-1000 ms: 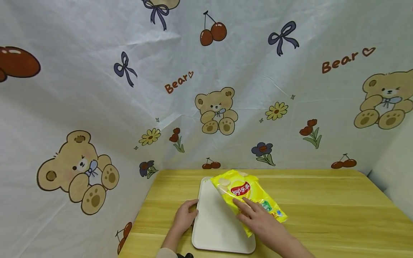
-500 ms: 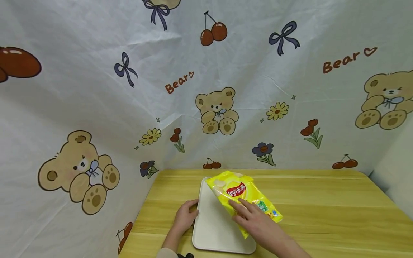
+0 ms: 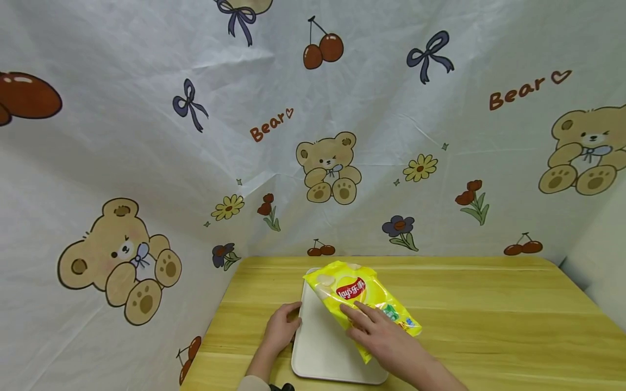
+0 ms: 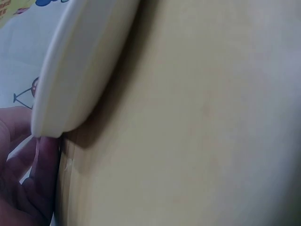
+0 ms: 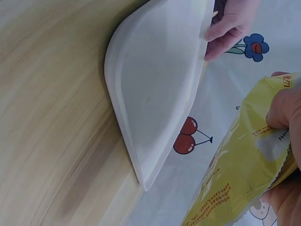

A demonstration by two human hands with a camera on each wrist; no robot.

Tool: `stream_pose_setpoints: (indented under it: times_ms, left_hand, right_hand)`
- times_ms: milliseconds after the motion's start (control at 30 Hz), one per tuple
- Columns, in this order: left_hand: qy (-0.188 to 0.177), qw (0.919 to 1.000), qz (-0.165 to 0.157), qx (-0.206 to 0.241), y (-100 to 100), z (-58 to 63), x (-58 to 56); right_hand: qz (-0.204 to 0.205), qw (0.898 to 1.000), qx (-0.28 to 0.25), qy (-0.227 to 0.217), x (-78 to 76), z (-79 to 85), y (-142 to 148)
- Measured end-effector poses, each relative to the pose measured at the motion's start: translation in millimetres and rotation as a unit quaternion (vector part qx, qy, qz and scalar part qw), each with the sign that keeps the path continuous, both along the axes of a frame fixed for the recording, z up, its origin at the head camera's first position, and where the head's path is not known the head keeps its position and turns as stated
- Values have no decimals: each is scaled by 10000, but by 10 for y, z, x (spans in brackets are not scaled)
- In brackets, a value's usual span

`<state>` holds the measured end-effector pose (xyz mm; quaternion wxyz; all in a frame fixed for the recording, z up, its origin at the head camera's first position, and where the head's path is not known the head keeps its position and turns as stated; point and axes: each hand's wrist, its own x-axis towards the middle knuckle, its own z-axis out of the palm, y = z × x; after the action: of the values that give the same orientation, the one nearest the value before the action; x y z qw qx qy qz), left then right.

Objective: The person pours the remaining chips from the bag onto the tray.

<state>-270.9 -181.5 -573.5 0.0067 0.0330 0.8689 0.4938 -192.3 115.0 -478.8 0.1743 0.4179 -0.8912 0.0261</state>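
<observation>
A yellow bag of Lay's potato chips is tilted over a pale rectangular tray in the head view. My right hand grips the bag near its lower end. The right wrist view shows the thumb on one face of the chip bag, with fingers on the far side. At the tray's left side, my left hand holds the rim with thumb and fingers. Seen from the left wrist, the tray's side rises beside that hand, partly out of frame.
The tray lies on a wooden table, near its left edge. Behind and to the left hangs a white cloth printed with bears, cherries, bows and flowers. A small black object shows at the bottom edge by the left sleeve.
My right hand has moved the chip bag leftward and slightly nearer to me, farther over the tray. The left hand and the tray have stayed in place.
</observation>
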Motion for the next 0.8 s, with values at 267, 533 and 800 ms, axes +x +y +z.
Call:
stream_pose_setpoints:
  times_ms: [267, 533, 800]
  left_hand:
    - [129, 9998, 20, -163, -1, 3, -13]
    - [157, 9997, 0, -191, -4, -5, -12]
    - [257, 9989, 38, -392, -9, -6, -26]
  right_hand:
    - [81, 9998, -162, 43, -8, 10, -53]
    - [54, 9986, -510, 92, -32, 24, -38]
    - [267, 9972, -685, -166, -31, 52, -71]
